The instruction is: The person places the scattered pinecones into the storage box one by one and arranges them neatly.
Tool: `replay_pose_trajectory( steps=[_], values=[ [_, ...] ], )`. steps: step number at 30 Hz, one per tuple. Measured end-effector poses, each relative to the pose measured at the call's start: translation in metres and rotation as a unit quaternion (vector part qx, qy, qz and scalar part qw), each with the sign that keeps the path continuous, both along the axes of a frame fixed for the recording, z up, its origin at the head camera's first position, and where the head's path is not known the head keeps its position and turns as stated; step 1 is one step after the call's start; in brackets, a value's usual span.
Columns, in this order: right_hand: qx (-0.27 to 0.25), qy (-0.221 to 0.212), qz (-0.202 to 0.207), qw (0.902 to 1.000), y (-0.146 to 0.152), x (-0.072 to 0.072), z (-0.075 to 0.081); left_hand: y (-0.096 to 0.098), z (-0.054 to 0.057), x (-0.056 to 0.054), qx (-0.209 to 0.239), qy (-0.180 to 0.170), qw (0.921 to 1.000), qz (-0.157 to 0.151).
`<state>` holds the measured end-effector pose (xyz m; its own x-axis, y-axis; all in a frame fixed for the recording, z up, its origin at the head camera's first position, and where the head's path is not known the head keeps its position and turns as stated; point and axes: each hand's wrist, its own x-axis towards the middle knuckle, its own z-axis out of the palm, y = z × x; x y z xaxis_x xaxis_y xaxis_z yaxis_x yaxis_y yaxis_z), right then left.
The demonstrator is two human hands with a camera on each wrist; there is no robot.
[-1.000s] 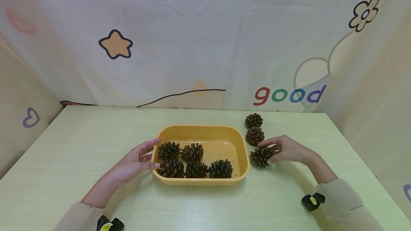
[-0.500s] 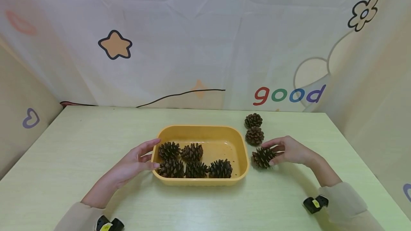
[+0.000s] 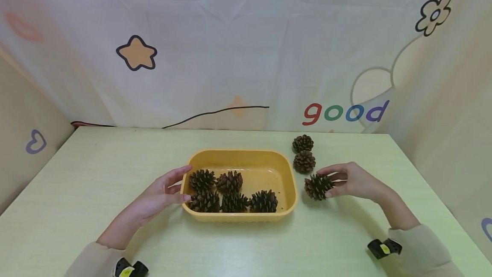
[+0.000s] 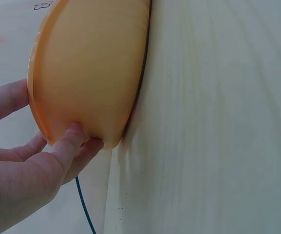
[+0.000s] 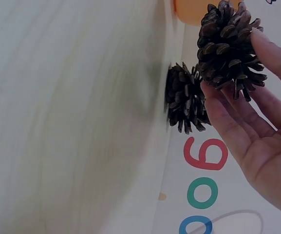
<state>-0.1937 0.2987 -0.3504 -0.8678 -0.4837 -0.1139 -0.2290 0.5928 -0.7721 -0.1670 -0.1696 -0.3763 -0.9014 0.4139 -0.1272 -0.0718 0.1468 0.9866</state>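
Observation:
My right hand [image 3: 355, 181] holds a brown pine cone [image 3: 319, 187] between thumb and fingers, just right of the yellow plastic tray [image 3: 246, 218]. In the right wrist view this pine cone [image 5: 228, 51] appears raised off the table. My left hand [image 3: 163, 191] grips the left end of the tray, thumb and fingers against its rim and outer wall [image 4: 89, 73]. Several pine cones lie in the tray, among them one at the right [image 3: 263, 201] and one at the upper middle [image 3: 229, 182]. The fingertips behind the held cone are partly hidden.
Two more pine cones stand on the table behind the held one, a nearer one [image 3: 304, 162] and a farther one [image 3: 303, 143]. A printed cloth backdrop [image 3: 215, 54] rises at the table's back edge. The pale table [image 3: 115, 161] extends to both sides.
My right hand has moved a little to the right, carrying the pine cone away from the tray's edge. The left hand and the tray have stayed in place.

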Motion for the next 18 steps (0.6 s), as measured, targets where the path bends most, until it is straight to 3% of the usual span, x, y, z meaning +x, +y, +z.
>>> replay_pose_trajectory(
  steps=[6,13,18],
  values=[
    [-0.01,0.004,-0.017,0.9998,-0.001,0.007,0.007,-0.001,0.0,0.0,0.0,0.002,1.0,-0.004],
    [-0.017,0.04,-0.013,0.999,-0.005,0.014,0.014,-0.001,-0.002,-0.001,0.003,-0.002,1.0,-0.006],
    [-0.028,0.036,-0.026,0.9986,-0.012,0.02,0.021,-0.001,-0.003,-0.001,0.003,0.001,1.0,-0.006]
  ],
)
